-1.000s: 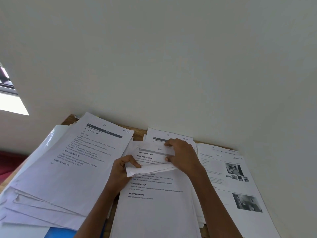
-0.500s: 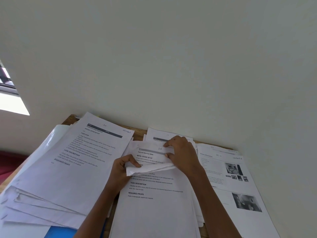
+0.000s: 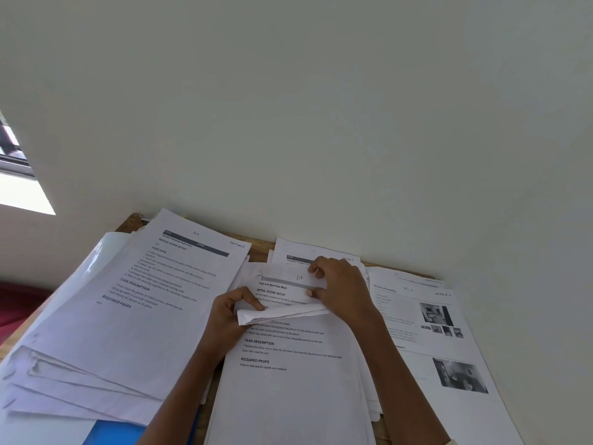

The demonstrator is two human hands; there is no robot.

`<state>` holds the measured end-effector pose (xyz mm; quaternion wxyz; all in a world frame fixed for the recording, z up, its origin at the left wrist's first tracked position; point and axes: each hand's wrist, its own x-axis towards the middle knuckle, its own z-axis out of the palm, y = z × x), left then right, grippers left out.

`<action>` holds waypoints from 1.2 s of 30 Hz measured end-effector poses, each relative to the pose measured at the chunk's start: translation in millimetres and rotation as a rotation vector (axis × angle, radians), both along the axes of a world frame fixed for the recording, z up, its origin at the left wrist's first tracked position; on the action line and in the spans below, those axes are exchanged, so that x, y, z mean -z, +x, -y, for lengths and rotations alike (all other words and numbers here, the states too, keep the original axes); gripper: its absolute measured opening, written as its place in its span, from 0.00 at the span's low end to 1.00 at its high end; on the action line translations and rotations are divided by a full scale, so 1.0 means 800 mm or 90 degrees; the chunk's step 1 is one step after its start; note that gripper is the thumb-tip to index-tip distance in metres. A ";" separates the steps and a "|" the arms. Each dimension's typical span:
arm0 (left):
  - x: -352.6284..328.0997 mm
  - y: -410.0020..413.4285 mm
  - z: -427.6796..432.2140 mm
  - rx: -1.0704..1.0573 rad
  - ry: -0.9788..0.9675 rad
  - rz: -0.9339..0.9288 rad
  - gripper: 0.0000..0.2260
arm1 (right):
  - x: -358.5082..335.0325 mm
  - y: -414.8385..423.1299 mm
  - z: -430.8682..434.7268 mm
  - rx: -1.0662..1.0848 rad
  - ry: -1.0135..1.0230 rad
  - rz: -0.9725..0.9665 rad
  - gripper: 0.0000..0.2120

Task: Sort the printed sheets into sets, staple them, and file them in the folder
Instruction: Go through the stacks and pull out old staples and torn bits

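A stack of printed sheets [image 3: 288,380] lies in the middle of the wooden table [image 3: 260,247]. My left hand [image 3: 229,319] pinches the curled-back top ends of several upper sheets [image 3: 282,313], holding them folded toward me. Under them shows a sheet headed "Fold and Store Eye Mask" [image 3: 282,289], marked D4. My right hand [image 3: 340,287] grips that sheet's top right corner between thumb and fingers. A fanned pile of stapled sets [image 3: 128,316] lies to the left, over a blue folder [image 3: 115,433].
Sheets with photos [image 3: 442,348] lie to the right, against the wall. Another sheet [image 3: 308,252] sits behind the middle stack. A glossy white cover [image 3: 96,258] pokes out under the left pile. A window [image 3: 16,175] is at far left.
Almost nothing moved. My right hand's fingers shifted slightly on the top corner of the D4 sheet; my left hand keeps holding the folded-back sheets.
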<state>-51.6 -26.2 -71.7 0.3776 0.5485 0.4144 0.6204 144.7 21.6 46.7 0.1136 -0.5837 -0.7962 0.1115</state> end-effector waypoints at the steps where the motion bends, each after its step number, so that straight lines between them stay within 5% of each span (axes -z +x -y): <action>1: 0.000 0.000 0.000 -0.001 -0.002 -0.001 0.15 | 0.000 0.000 -0.001 0.000 0.003 0.007 0.18; 19: 0.000 0.001 0.000 0.005 -0.009 0.011 0.15 | 0.009 -0.003 0.006 -0.009 0.070 0.060 0.10; 23: 0.003 0.000 -0.001 0.012 -0.012 0.010 0.15 | 0.013 -0.002 0.007 0.003 0.078 0.021 0.16; 36: 0.000 -0.001 0.002 0.028 -0.023 0.016 0.15 | 0.017 -0.003 0.002 0.015 0.050 -0.003 0.15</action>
